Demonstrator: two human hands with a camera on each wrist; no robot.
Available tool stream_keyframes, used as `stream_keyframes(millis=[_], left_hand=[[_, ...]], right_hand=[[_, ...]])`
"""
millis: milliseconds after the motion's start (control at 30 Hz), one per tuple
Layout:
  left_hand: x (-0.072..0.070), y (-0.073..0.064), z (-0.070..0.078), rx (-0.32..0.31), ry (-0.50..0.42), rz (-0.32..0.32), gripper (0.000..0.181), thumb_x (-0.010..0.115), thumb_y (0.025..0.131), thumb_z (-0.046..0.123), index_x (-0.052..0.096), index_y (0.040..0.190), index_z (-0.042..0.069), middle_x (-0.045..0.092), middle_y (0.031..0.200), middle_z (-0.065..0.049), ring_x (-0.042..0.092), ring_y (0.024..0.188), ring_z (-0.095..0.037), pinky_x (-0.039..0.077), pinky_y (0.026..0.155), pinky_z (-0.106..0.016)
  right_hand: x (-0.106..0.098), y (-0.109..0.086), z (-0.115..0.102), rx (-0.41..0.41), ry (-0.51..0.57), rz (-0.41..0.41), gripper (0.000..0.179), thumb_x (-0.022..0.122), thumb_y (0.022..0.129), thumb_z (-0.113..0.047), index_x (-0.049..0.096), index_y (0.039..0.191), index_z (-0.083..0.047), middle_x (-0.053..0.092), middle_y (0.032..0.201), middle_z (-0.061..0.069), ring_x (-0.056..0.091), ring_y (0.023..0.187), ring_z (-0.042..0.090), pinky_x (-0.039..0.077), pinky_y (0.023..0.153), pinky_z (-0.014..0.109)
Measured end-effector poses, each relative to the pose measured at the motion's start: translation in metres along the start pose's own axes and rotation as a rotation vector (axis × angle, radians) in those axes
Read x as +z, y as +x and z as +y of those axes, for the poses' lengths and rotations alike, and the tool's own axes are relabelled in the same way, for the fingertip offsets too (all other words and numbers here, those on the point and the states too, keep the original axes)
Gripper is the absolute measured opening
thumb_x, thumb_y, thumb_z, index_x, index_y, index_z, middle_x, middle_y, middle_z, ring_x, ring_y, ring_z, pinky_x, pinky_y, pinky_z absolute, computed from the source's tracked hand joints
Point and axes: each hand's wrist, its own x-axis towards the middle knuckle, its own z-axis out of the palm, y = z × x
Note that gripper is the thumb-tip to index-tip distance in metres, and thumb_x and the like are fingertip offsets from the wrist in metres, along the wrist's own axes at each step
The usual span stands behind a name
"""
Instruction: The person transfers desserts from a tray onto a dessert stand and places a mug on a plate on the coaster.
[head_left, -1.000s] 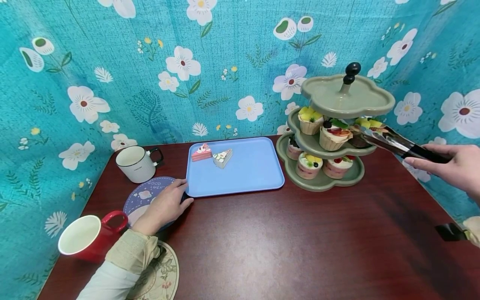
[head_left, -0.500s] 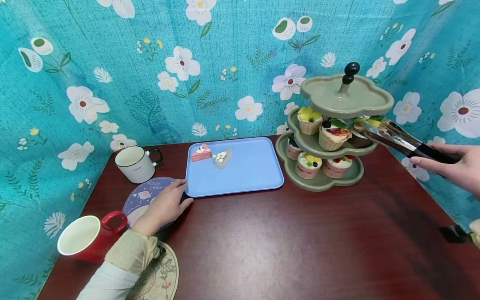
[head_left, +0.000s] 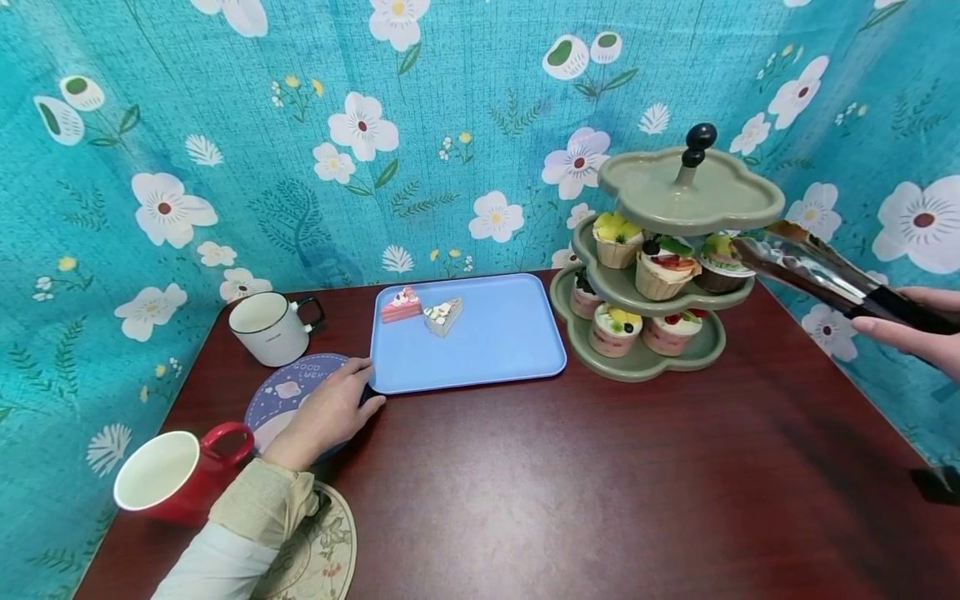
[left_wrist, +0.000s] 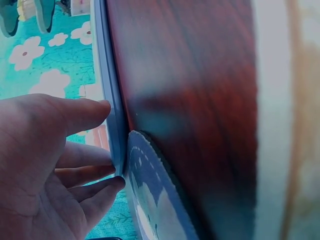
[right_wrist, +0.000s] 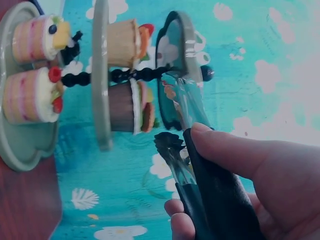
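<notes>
My right hand (head_left: 918, 333) grips black-handled metal tongs (head_left: 832, 279). The arms of the tongs are spread, with nothing between their tips in the right wrist view. They point at a brown-cupped cupcake (right_wrist: 122, 107) on the middle tier of a green three-tier stand (head_left: 693, 192), just right of it. At the near left corner of a blue tray (head_left: 495, 354) rests my left hand (head_left: 330, 417); its thumb and fingertips touch the rim in the left wrist view. Two toy cake slices, one pink (head_left: 401, 304) and one pale (head_left: 443, 317), lie on the tray.
Other cupcakes (head_left: 666, 271) fill the stand's two lower tiers. On the left are a white mug (head_left: 270, 329), a red mug (head_left: 180, 479), a purple round mat (head_left: 288, 387) and a floral round mat (head_left: 326, 550). A flowered cloth (head_left: 465, 125) hangs behind the table.
The tongs have moved right with my right hand, away from the brown-cupped cupcake, which still sits on the middle tier. My left hand stays at the tray corner.
</notes>
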Motion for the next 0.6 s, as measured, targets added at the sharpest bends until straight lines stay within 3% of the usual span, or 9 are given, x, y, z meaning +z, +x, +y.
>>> stream_keyframes(millis=[67, 167, 300, 367, 400, 467, 533, 600], left_hand=[[-0.001, 0.0, 0.0, -0.002, 0.001, 0.0, 0.058, 0.066, 0.094, 0.028, 0.05, 0.141, -0.003, 0.048, 0.146, -0.023, 0.05, 0.132, -0.04, 0.042, 0.108, -0.057], [-0.001, 0.001, 0.0, 0.002, 0.008, -0.001, 0.058, 0.066, 0.094, 0.028, 0.051, 0.14, -0.003, 0.048, 0.145, -0.024, 0.05, 0.132, -0.041, 0.042, 0.107, -0.057], [-0.001, 0.0, 0.0, 0.007, 0.014, 0.001, 0.058, 0.066, 0.095, 0.029, 0.051, 0.14, -0.004, 0.049, 0.144, -0.024, 0.051, 0.131, -0.04, 0.042, 0.108, -0.056], [-0.001, 0.0, 0.0, 0.007, 0.012, 0.005, 0.057, 0.066, 0.095, 0.029, 0.051, 0.139, -0.004, 0.049, 0.143, -0.024, 0.051, 0.131, -0.04, 0.042, 0.108, -0.056], [-0.001, 0.0, 0.0, 0.008, 0.012, 0.006, 0.057, 0.065, 0.095, 0.029, 0.051, 0.139, -0.005, 0.049, 0.143, -0.024, 0.051, 0.131, -0.04, 0.042, 0.108, -0.056], [-0.001, 0.0, 0.0, 0.012, 0.013, 0.009, 0.057, 0.065, 0.095, 0.029, 0.052, 0.139, -0.005, 0.05, 0.143, -0.024, 0.052, 0.131, -0.04, 0.042, 0.108, -0.056], [-0.001, 0.001, 0.0, 0.016, 0.013, 0.009, 0.057, 0.065, 0.095, 0.029, 0.052, 0.139, -0.005, 0.05, 0.142, -0.024, 0.052, 0.13, -0.04, 0.043, 0.108, -0.056], [0.0, 0.001, 0.0, 0.021, 0.014, 0.012, 0.057, 0.065, 0.095, 0.029, 0.052, 0.138, -0.005, 0.05, 0.142, -0.024, 0.052, 0.13, -0.039, 0.043, 0.108, -0.056]], right_hand=[[-0.002, 0.0, 0.002, -0.012, -0.013, -0.012, 0.069, 0.061, 0.095, -0.046, 0.05, 0.131, 0.011, 0.058, 0.087, 0.03, 0.038, 0.055, 0.004, 0.035, 0.045, 0.025], [-0.004, -0.004, 0.003, -0.048, 0.009, -0.017, 0.061, 0.063, 0.095, -0.041, 0.052, 0.122, 0.012, 0.057, 0.072, 0.005, 0.037, 0.054, 0.001, 0.034, 0.045, 0.025], [-0.004, -0.015, -0.002, -0.077, 0.059, -0.033, 0.058, 0.068, 0.092, -0.036, 0.053, 0.122, 0.012, 0.05, 0.067, -0.017, 0.037, 0.055, -0.001, 0.035, 0.046, 0.022], [-0.004, -0.024, -0.01, -0.092, 0.076, -0.027, 0.057, 0.072, 0.09, -0.033, 0.054, 0.122, 0.011, 0.054, 0.069, -0.013, 0.037, 0.055, -0.003, 0.035, 0.046, 0.02], [-0.005, -0.028, -0.016, -0.096, 0.073, -0.025, 0.058, 0.072, 0.09, -0.033, 0.054, 0.123, 0.011, 0.059, 0.071, -0.004, 0.038, 0.055, -0.003, 0.035, 0.046, 0.02], [-0.005, -0.038, -0.028, -0.115, 0.102, 0.005, 0.059, 0.078, 0.085, -0.03, 0.057, 0.123, 0.011, 0.059, 0.071, -0.018, 0.039, 0.055, -0.009, 0.035, 0.045, 0.017], [-0.005, -0.048, -0.042, -0.138, 0.107, 0.007, 0.064, 0.08, 0.083, -0.028, 0.057, 0.126, 0.014, 0.071, 0.081, 0.006, 0.039, 0.056, -0.014, 0.036, 0.045, 0.014], [-0.006, -0.056, -0.056, -0.158, 0.086, -0.027, 0.071, 0.082, 0.08, -0.03, 0.056, 0.129, 0.013, 0.074, 0.096, 0.013, 0.038, 0.058, -0.015, 0.037, 0.045, 0.016]])
